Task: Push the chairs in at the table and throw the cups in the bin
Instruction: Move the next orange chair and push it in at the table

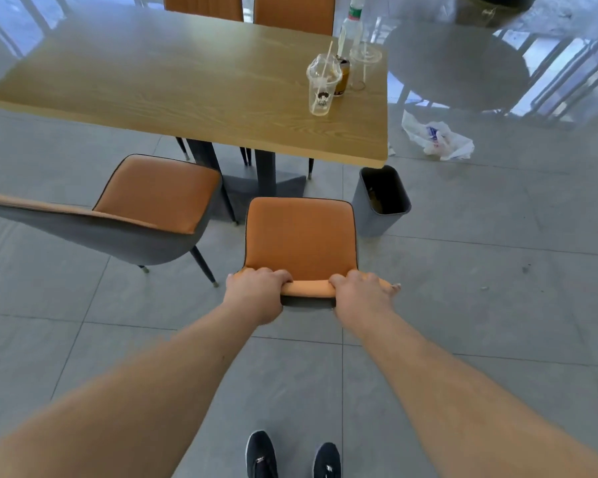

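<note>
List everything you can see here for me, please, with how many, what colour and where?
table: 1, light wood, centre
chairs: 4, orange and grey; one held, one to its left, two at the far side
cups: 2 clear, on the table's right end
can: 1, between the cups
bottle: 1, clear, behind the cups
bin: 1, grey, floor by the table corner
plastic bag: 1, white, floor
shoes: 2, black
left hand, right hand: gripping the chair back

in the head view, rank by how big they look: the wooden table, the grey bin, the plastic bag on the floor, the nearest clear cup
1. wooden table
2. grey bin
3. plastic bag
4. clear cup

Bag and bin look close, and the bag lies farther away, so their order is unsure.
</note>
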### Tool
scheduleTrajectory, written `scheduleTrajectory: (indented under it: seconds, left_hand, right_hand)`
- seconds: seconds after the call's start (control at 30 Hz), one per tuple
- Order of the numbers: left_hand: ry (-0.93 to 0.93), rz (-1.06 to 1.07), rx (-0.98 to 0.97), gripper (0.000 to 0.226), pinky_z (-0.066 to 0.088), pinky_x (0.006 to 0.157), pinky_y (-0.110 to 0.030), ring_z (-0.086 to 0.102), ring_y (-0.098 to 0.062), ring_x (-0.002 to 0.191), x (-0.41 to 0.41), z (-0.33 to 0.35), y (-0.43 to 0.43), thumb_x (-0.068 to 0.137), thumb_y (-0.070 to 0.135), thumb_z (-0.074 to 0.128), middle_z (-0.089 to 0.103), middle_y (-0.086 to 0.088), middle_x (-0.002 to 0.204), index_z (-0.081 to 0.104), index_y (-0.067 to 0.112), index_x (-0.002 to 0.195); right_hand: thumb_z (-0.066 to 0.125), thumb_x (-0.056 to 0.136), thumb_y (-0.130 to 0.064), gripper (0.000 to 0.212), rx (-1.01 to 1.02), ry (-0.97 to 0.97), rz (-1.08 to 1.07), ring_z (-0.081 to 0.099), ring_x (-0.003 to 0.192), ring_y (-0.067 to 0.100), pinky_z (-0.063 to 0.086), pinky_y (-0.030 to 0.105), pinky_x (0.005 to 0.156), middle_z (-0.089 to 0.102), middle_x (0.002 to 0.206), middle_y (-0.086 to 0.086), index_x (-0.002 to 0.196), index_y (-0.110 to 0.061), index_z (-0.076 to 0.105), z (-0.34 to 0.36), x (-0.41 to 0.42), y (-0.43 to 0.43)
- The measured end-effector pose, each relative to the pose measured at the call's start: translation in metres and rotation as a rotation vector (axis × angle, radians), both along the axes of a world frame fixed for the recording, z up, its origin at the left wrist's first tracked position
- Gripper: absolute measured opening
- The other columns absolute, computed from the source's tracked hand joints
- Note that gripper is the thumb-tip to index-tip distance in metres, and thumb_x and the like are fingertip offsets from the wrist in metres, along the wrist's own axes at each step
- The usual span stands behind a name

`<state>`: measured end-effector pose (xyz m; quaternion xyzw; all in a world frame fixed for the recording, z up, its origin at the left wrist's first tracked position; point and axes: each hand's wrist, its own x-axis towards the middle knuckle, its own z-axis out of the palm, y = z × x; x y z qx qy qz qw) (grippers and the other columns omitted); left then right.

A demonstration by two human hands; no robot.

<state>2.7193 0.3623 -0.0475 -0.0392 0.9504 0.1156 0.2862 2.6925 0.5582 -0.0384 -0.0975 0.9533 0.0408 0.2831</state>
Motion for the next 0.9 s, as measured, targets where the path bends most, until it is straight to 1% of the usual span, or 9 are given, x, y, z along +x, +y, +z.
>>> scheduleTrajectory:
  seconds: [0.13,0.23,0.37,0.47,0.53,0.6,0.7,0.8,0.9]
  left_hand:
    - [-0.015,0.004,-0.013,0.043,0.043,0.089,-0.051,0.053,-0.026,0.106,-0.052,-0.004,-0.021,0.094,0.024,0.054,0.057,0.008,0.11,0.051,0.052,0.126]
    - [-0.017,0.017,-0.009,0.044,0.044,0.098,-0.056,0.05,-0.025,0.106,-0.088,-0.005,-0.033,0.094,0.024,0.053,0.056,0.009,0.111,0.05,0.052,0.128]
    - [-0.016,-0.011,0.007,0.046,0.043,0.102,-0.058,0.05,-0.025,0.111,-0.118,-0.007,-0.04,0.095,0.025,0.054,0.056,0.009,0.117,0.049,0.053,0.131]
    - [-0.028,-0.042,0.003,0.047,0.044,0.101,-0.057,0.052,-0.026,0.112,-0.128,-0.009,-0.039,0.094,0.025,0.054,0.057,0.009,0.118,0.047,0.053,0.132]
    - [-0.059,-0.06,0.023,0.048,0.046,0.096,-0.053,0.053,-0.027,0.111,-0.132,-0.01,-0.032,0.093,0.026,0.055,0.057,0.008,0.119,0.046,0.051,0.133]
    - [-0.083,-0.081,0.049,0.049,0.048,0.095,-0.052,0.054,-0.027,0.108,-0.13,-0.011,-0.023,0.092,0.026,0.057,0.057,0.006,0.117,0.046,0.048,0.135]
    - [-0.037,-0.125,0.053,0.046,0.052,0.094,-0.049,0.057,-0.025,0.101,-0.122,-0.013,-0.027,0.091,0.028,0.063,0.059,0.004,0.109,0.048,0.042,0.133]
    - [0.041,-0.211,-0.028,0.044,0.043,0.104,-0.052,0.057,-0.028,0.11,-0.113,-0.01,-0.069,0.088,0.035,0.068,0.06,0.003,0.113,0.05,0.036,0.128]
    - [0.024,-0.187,-0.127,0.052,0.033,0.115,-0.057,0.052,-0.029,0.126,-0.106,-0.001,-0.14,0.09,0.036,0.068,0.058,0.0,0.13,0.048,0.032,0.137]
  right_hand:
    - [0.063,0.094,-0.016,0.032,0.003,0.005,-0.01,0.045,0.118,0.034,0.026,0.081,0.102,0.048,0.109,0.003,0.117,-0.036,0.052,-0.001,-0.052,-0.022]
    - [0.057,0.092,-0.01,0.035,-0.026,0.053,-0.016,0.045,0.116,0.034,0.026,0.081,0.101,0.049,0.107,0.002,0.114,-0.036,0.054,-0.006,-0.085,-0.033]
    - [0.054,0.091,-0.007,0.033,-0.029,0.087,-0.029,0.044,0.116,0.034,0.022,0.083,0.1,0.046,0.102,0.002,0.105,-0.036,0.05,-0.01,-0.117,-0.039]
    - [0.054,0.093,-0.01,0.029,-0.023,0.053,-0.011,0.043,0.117,0.034,0.021,0.083,0.1,0.047,0.104,0.002,0.101,-0.037,0.045,-0.01,-0.131,-0.036]
    - [0.052,0.093,-0.011,0.028,0.019,0.01,-0.008,0.043,0.119,0.032,0.025,0.081,0.104,0.052,0.11,0.002,0.106,-0.036,0.05,-0.004,-0.136,-0.03]
    - [0.059,0.091,-0.021,0.029,0.066,-0.025,-0.023,0.044,0.122,0.03,0.026,0.078,0.107,0.055,0.119,0.001,0.114,-0.037,0.054,0.002,-0.136,-0.025]
    - [0.068,0.084,-0.047,0.044,0.063,-0.032,0.026,0.047,0.123,0.03,0.013,0.08,0.111,0.054,0.121,-0.001,0.123,-0.038,0.051,0.009,-0.122,-0.039]
    - [0.066,0.086,-0.046,0.048,-0.039,0.01,0.14,0.053,0.118,0.032,0.02,0.075,0.11,0.057,0.12,0.0,0.129,-0.033,0.049,0.007,-0.098,-0.093]
    - [0.062,0.092,-0.031,0.039,-0.034,0.034,0.142,0.054,0.115,0.032,0.024,0.07,0.111,0.058,0.119,0.002,0.129,-0.029,0.049,-0.001,-0.08,-0.157]
